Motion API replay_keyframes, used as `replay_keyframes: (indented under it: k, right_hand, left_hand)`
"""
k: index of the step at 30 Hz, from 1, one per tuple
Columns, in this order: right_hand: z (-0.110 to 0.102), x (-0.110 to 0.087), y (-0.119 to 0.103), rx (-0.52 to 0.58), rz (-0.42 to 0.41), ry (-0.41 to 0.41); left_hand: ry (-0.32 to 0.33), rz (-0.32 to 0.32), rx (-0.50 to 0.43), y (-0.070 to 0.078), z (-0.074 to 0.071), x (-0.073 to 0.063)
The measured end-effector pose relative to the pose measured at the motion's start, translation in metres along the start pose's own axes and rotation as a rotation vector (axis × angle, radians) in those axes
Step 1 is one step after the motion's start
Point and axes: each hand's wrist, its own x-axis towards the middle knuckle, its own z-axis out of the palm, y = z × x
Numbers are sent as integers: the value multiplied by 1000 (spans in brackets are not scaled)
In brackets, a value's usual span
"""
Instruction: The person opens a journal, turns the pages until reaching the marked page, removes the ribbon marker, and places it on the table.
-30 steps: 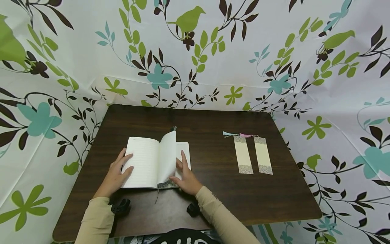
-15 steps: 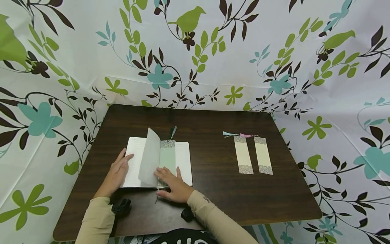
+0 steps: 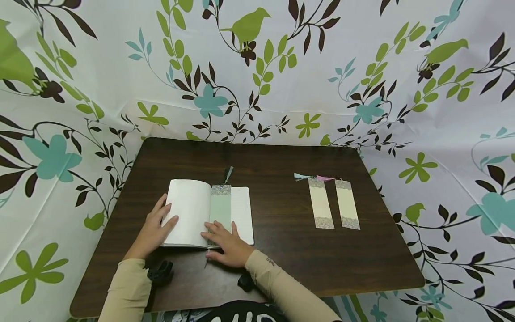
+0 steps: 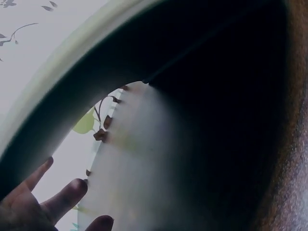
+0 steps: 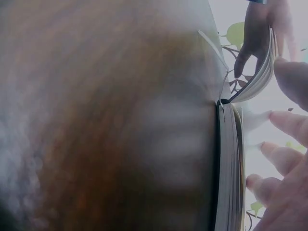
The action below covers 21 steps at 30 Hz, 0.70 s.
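Note:
An open lined notebook (image 3: 187,210) lies on the dark wooden table, its left page smooth. A pale green bookmark (image 3: 221,203) with patterned ends and a dark tassel lies along the inner part of the right page. My left hand (image 3: 152,229) rests at the notebook's left edge, its thumb on the page and its fingers spread. Across the lower end of the bookmark, near the spine, lies my right hand (image 3: 230,246) with fingers extended, covering that end. From the right wrist, the notebook's page block (image 5: 231,168) shows edge-on beside the extended fingers.
Two cream bookmarks (image 3: 321,203) with lace-like ends lie side by side on the right of the table (image 3: 277,259), one with a blue tassel and one with a pink tassel. A ribbon marker (image 3: 207,259) hangs below the notebook's spine. Patterned cloth (image 3: 257,120) stands behind the table.
A page half raised over the bookmark has turned to the left and now lies flat, uncovering the green bookmark. My right hand has moved left onto the bookmark's lower end; the left has barely moved.

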Motion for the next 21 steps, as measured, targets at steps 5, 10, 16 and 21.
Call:
replay_keyframes:
  k: [5, 10, 16, 21]
  right_hand:
    - [0, 1, 4, 89, 1, 107]
    - [2, 3, 14, 239, -30, 286]
    - [4, 4, 21, 454, -22, 445]
    - [-4, 2, 12, 646, -2, 492]
  left_hand:
    - [3, 19, 29, -3, 1, 0]
    - [-4, 17, 31, -1, 0, 1]
    - [-8, 1, 33, 0, 0, 0]
    - [-6, 3, 26, 1, 1, -1]
